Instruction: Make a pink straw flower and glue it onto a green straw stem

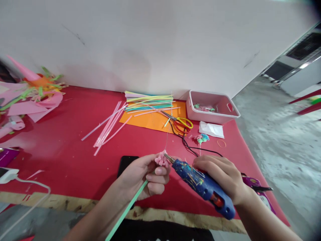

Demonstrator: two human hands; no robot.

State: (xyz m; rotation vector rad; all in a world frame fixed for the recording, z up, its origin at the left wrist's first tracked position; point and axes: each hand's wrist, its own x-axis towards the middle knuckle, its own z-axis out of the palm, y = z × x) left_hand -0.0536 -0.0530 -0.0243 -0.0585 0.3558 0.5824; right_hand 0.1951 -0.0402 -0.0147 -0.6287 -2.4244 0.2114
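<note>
Between the fingertips of my left hand (147, 177) is a small pink paper flower (162, 158). A long green paper strip (127, 211) runs from the same hand down toward my lap. My right hand (223, 175) wraps around a blue hot glue gun (200, 182), its body smeared with bits of colour. The metal nozzle (170, 158) meets the right side of the pink flower, with a thin glue thread rising above it. Whether the strip joins the flower is hidden by my left fingers.
Beyond my hands, paper strips (150, 100) and scissors (178, 122) lie on orange paper (135, 119). A pink bin (213, 117) stands back right, near a small coloured flower (201, 138) and black cord (185, 144). A phone (125, 164) lies behind my left hand.
</note>
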